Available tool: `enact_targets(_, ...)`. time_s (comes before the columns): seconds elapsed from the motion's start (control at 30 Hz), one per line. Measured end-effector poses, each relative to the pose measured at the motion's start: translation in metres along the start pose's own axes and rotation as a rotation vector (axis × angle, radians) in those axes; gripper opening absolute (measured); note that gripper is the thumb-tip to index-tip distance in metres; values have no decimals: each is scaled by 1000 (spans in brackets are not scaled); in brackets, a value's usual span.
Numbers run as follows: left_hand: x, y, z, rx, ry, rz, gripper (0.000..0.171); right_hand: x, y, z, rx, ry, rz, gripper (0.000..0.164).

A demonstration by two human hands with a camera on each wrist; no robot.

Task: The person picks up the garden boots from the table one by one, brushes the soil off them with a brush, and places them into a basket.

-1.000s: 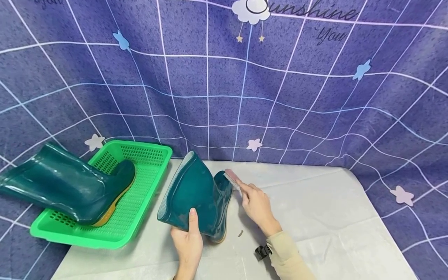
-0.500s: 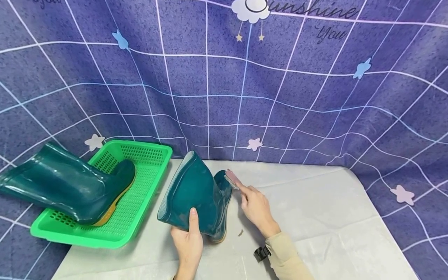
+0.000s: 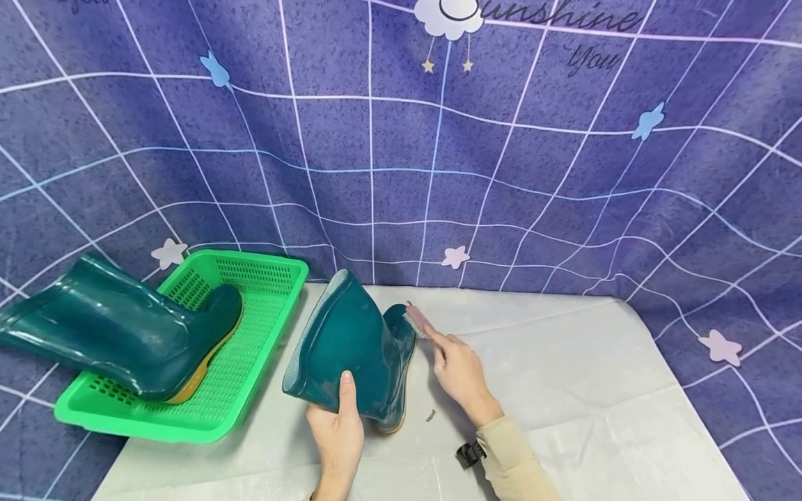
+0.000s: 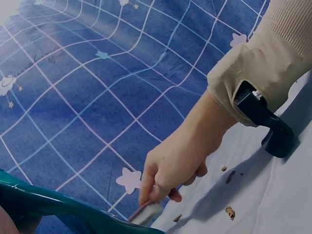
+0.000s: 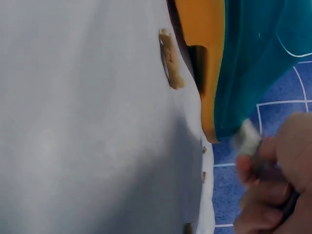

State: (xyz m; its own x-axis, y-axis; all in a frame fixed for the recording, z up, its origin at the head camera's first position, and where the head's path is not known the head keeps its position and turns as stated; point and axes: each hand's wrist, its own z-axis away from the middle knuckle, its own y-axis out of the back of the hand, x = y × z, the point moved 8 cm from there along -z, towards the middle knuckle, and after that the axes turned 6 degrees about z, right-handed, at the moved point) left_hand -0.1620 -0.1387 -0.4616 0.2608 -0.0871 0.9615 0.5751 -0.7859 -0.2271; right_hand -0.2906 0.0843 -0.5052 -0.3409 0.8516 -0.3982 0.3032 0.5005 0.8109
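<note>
A dark green rubber boot with a yellowish sole stands tilted on the white-covered table, its shaft leaning left. My left hand grips the shaft near its opening, thumb lying on the outside. Beyond it, my right hand holds a pink scrubbing brush, index finger along its back and pale bristles against the boot's toe. In the right wrist view the brush is blurred, right at the toe tip beside the orange-yellow sole. The left wrist view catches the right hand past the boot's edge.
A green plastic basket stands at the left with a second green boot lying across it, its shaft jutting out leftward. Brown dirt crumbs lie on the table. A purple-blue grid-patterned curtain hangs behind.
The brush and right hand shift slightly back and forth at the boot's toe. The left hand and boot stay almost still.
</note>
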Motion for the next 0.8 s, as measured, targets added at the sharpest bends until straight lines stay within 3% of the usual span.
enact_targets(0.1, -1, 1, 1, 10, 6, -7, 34, 4, 2, 1, 10, -43, 23, 45)
enact_targets(0.2, -1, 2, 1, 20, 17, -17, 33, 1, 4, 1, 20, -3, 8, 42)
enact_targets(0.3, 0, 1, 0, 21, 20, -25, 32, -1, 0, 1, -28, 35, -12, 44)
enact_targets(0.43, -1, 1, 2, 10, 25, -22, 33, 7, -4, 5, -69, -38, 11, 51)
enact_targets(0.53, -3, 1, 3, 10, 30, -9, 35, 8, 0, 8, -22, -76, -32, 50)
enact_targets(0.63, -2, 1, 2, 8, 18, 1, 36, -3, 4, 13, 8, -26, -85, 47)
enact_targets(0.73, -1, 1, 1, 5, 17, -2, 37, -8, 4, 19, 16, -14, -52, 42)
enact_targets(0.8, -1, 0, 1, 5, 26, -9, 38, -6, 4, 23, 11, -50, -14, 39)
